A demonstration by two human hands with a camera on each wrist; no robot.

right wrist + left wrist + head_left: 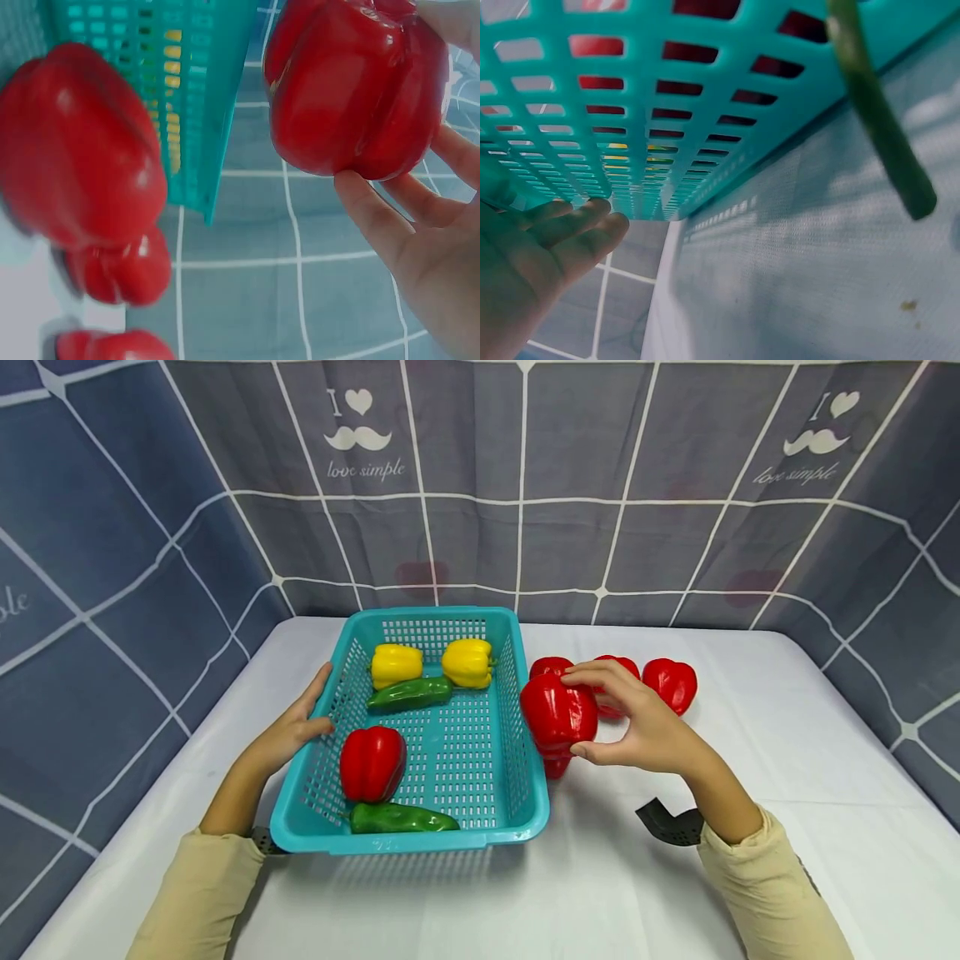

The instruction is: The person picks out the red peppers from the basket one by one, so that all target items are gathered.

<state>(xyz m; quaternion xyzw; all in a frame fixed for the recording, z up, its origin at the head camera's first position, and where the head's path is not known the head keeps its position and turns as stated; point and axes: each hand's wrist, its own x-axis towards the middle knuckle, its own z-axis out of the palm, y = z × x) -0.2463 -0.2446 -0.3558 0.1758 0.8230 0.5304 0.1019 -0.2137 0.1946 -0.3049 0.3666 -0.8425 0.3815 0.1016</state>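
Note:
My left hand (pixel 288 731) grips the left rim of a turquoise perforated basket (pixel 468 760), thumb over the edge and fingers along the outer wall. Inside lie two yellow bell peppers (pixel 396 666), two long green peppers (pixel 410 693) and one red bell pepper (pixel 372 764). Just beyond the basket's right wall, my right hand (pixel 645 718) holds another red bell pepper (pixel 558 714) between thumb and fingers, raised over the table. The right wrist view shows fingertips pressed to this pepper's glossy side. A green stem (pixel 881 120) sticks out through the basket in the left wrist view.
More red bell peppers (pixel 669 685) sit on the white tablecloth (pixel 622 877) right of the basket, some partly hidden by the right hand and its pepper. Grey-blue checked curtain (pixel 570 543) encloses the back and sides.

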